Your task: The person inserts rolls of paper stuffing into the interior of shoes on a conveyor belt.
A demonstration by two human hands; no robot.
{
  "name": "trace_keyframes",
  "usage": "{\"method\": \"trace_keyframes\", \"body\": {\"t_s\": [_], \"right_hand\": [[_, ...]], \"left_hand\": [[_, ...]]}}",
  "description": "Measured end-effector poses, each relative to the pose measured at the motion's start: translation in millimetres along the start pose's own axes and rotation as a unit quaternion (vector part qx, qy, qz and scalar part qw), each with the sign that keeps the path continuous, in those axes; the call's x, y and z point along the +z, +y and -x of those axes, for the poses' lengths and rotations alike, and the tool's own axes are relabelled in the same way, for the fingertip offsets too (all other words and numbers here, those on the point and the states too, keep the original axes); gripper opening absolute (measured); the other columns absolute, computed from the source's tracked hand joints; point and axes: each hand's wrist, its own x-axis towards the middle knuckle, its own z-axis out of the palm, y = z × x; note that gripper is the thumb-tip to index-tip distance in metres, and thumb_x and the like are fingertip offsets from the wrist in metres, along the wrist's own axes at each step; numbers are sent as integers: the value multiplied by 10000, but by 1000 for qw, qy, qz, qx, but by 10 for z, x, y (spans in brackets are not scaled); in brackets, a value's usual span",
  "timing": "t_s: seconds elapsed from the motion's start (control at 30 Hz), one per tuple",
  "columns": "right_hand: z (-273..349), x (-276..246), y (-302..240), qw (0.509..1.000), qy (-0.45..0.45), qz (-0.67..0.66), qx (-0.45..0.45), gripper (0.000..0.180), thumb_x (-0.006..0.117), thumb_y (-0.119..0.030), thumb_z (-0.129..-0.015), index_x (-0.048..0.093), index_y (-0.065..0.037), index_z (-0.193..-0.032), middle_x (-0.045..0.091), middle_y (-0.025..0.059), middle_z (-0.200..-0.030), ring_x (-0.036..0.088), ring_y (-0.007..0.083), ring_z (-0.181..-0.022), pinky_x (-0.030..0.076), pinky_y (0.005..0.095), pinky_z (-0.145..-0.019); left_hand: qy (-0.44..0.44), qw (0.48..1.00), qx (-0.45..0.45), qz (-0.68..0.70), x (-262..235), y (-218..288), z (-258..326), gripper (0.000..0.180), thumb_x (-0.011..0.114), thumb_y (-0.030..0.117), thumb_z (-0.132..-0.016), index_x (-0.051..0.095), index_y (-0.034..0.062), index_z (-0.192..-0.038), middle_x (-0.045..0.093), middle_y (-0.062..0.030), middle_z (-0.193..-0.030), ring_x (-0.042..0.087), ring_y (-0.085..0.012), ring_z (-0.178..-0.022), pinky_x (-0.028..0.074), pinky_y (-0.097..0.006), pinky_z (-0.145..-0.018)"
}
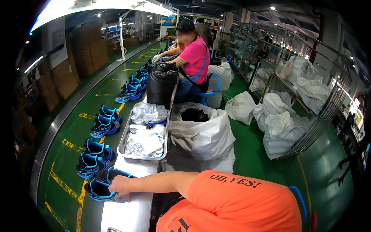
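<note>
From the lower right, my right arm in an orange sleeve reaches across a metal ledge (127, 212). My right hand (120, 186) is closed, gripping the edge of a dark blue shoe (99, 190) with light-blue trim, one of a pair at the ledge's left side. Its partner shoe (112, 172) lies right behind, partly covered by the hand. My left hand does not show. Just beyond, another pair of blue shoes (92, 159) stands on the green conveyor belt (63, 166).
On the ledge stands a metal tray (119, 145) of small plastic bags, with black rolled material (160, 87) behind it. A co-worker in pink (197, 58) sits farther along. Large white sacks (203, 133) stand right of the ledge, and wire racks (309, 123) line the right.
</note>
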Motion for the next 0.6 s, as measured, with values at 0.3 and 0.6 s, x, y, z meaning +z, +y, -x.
{"method": "trace_keyframes", "body": {"t_s": [0.3, 0.6], "right_hand": [[-13, -27, -97, 1000, -24, 0, 14, 236, 698, -176, -702, 679, -52, -903, 669, 181, -766, 658, 379, -788, 501, 471, -704], [30, -66, 72, 996, -57, 38, 64, 294, 734, -218, -621, 709, -161, -909, 686, 129, -774, 681, 321, -753, 513, 445, -650]], "left_hand": [[24, 998, 29, -44, -15, -59, 47, 213, 545, 189, -960, 635, 7, -1024, 657, -185, -960, 625, -377, -879, 505, -481, -751], [-98, 992, 3, 75, 501, -395, 231, 429, 529, 265, -921, 602, -61, -1191, 627, -254, -1148, 586, -419, -1059, 445, -477, -966]]}}
